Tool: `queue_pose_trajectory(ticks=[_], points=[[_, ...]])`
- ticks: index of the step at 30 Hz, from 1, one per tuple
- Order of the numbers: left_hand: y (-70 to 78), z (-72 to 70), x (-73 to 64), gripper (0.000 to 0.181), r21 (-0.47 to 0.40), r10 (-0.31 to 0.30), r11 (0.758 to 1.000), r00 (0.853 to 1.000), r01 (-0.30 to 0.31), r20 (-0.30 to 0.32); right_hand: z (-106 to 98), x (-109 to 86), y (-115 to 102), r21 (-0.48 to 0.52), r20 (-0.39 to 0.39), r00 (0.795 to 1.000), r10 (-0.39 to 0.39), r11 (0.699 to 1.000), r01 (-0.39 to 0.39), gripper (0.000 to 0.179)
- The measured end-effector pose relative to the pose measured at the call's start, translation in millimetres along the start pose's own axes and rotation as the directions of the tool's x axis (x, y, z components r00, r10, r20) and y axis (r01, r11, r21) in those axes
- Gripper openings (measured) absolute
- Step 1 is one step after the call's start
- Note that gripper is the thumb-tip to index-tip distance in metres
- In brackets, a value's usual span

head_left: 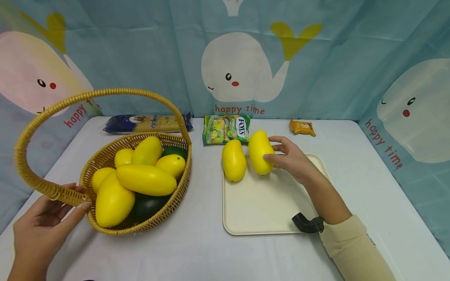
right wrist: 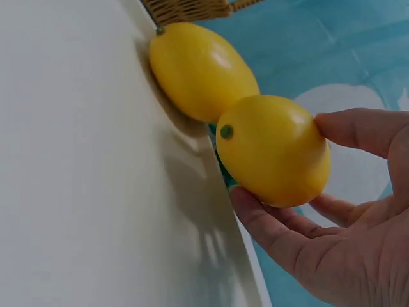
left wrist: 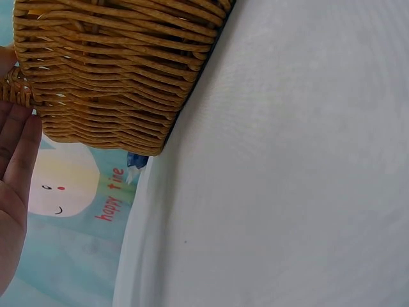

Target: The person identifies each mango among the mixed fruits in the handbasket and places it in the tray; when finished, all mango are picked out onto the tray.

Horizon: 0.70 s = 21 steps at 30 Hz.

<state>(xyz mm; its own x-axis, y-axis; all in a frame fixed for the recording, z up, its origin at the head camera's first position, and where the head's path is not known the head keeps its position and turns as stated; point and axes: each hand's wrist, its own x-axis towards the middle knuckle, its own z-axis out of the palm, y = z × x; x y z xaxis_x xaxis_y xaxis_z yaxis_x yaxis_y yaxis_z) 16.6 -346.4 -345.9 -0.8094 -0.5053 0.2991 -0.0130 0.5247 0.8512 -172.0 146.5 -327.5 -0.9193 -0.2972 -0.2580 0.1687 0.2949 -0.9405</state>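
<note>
In the head view my left hand (head_left: 45,222) grips the wicker basket (head_left: 179,195) at the left foot of its handle (head_left: 105,92), thumb on the near side and fingers beyond. Yellow mangoes (head_left: 114,201) fill the basket, with dark green fruit (head_left: 149,206) partly hidden beneath. My right hand (head_left: 290,158) pinches a yellow mango (head_left: 261,152) between thumb and fingers above the cream tray (head_left: 267,207). Another mango (head_left: 234,160) rests at the tray's far left corner, beside the held one. From the right wrist, the held mango (right wrist: 275,153) shows a green stem spot and overlaps the other.
Behind the tray lies a green candy bag (head_left: 226,129), with a small orange packet (head_left: 302,127) to its right. A long blue-and-yellow packet (head_left: 147,123) lies behind the basket. Whale-printed blue curtain (head_left: 168,58) borders the white table (head_left: 168,253).
</note>
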Motion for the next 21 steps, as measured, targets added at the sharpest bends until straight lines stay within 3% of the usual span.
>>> queue_pose_trajectory(ticks=[7,21], points=[[-2.4,0.1,0.2,0.057,0.005,-0.011,1.000,1.000,0.011,0.004,4,8.0,11,0.002,0.033,0.999,0.040,0.999,-0.040,0.069],[-3.0,0.8,-0.3,0.055,0.017,0.001,1.000,1.000,-0.001,-0.006,10,10.5,16,-0.035,0.015,0.997,0.070,0.997,-0.070,0.072]])
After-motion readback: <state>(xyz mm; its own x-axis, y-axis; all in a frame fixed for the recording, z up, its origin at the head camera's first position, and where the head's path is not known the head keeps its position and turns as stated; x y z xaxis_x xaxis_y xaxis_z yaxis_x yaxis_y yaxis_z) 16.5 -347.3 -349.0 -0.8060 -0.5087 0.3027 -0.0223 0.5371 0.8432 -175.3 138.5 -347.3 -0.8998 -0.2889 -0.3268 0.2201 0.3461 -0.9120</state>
